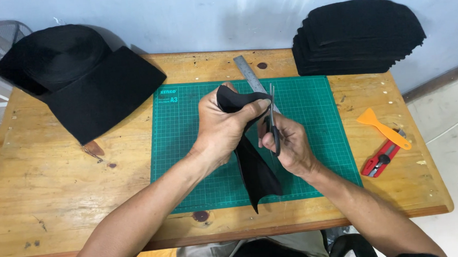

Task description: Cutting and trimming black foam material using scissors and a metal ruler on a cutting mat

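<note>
Wooden tabletop [56, 199] is carrying everything, with a green gridded cutting mat [326, 138] lying at its centre. Far left, a big heap of black fabric sheet and coiled black strip [80, 74] is sitting partly off the back edge; far right, a neat stack of cut black fabric pieces [357, 36] is waiting by the wall. A steel ruler [247, 71] is lying aslant on the mat's top edge.

Left hand [223, 126] is pinching a curved black fabric piece [256, 169], holding it up over the mat so its tail is hanging toward the person. Right hand [289, 143] is closed through the handles of black-handled scissors [272, 117], blades pointing up at the fabric's top edge.

Judging by this, trimming is under way on one piece; how many remain cannot be told.

An orange plastic scraper [382, 126] and a red utility knife [381, 158] are lying idle at right.
</note>
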